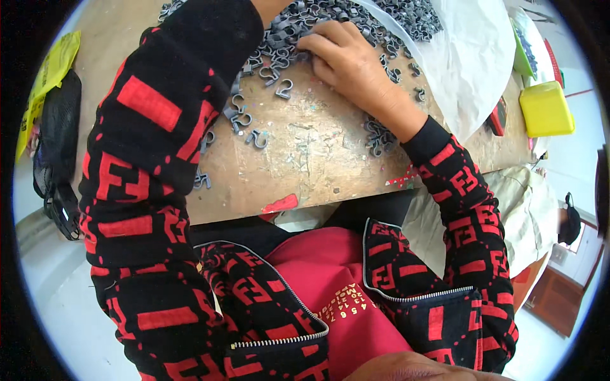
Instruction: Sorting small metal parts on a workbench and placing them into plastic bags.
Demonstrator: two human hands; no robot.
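Grey metal hook-shaped clips [298, 32] are heaped at the far middle of a scuffed wooden table [318, 159], with strays trailing toward the near edge. Right hand [349, 60] lies palm-down on the near-right side of the heap, fingers [318, 44] curled and pointing left into the clips; fingertips press on pieces, but whether any clip is actually pinched cannot be told, the knuckles cover it. Left hand is out of sight: the left sleeve [171, 108] in black with red blocks runs up past the top edge, so its grip cannot be judged.

Key relation: heap lies just ahead and left of the right fingertips, touching them. One loose clip [284, 89] sits apart, below and left of that hand, between it and the left sleeve; another loose clip [257, 138] lies nearer the table's front edge. Right hand is the nearer one in view.

White plastic sheet [470, 57] under more clips far right; yellow box [545, 109] beyond it.
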